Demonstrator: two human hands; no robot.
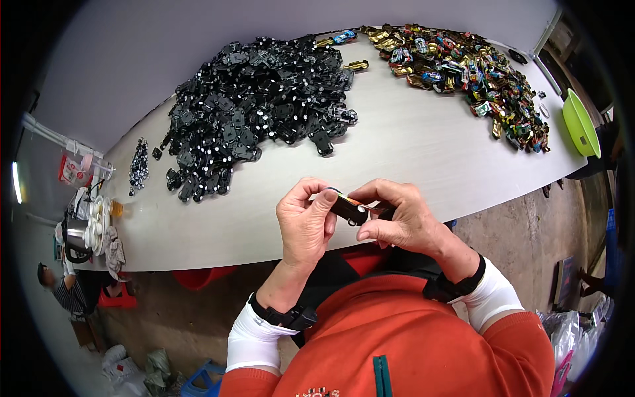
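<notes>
Both my hands hold one small toy car, black underneath with an orange body, just above the table's near edge. My left hand pinches its left end between thumb and fingers. My right hand grips its right end, fingers curled over it. A big heap of black toy car chassis lies on the pale table beyond my hands. A heap of coloured toy car bodies lies at the far right.
A small pile of black wheels sits at the table's left. A green bowl stands at the right end. A kettle and cups crowd the left end, with another person below it. Red stools stand under the table.
</notes>
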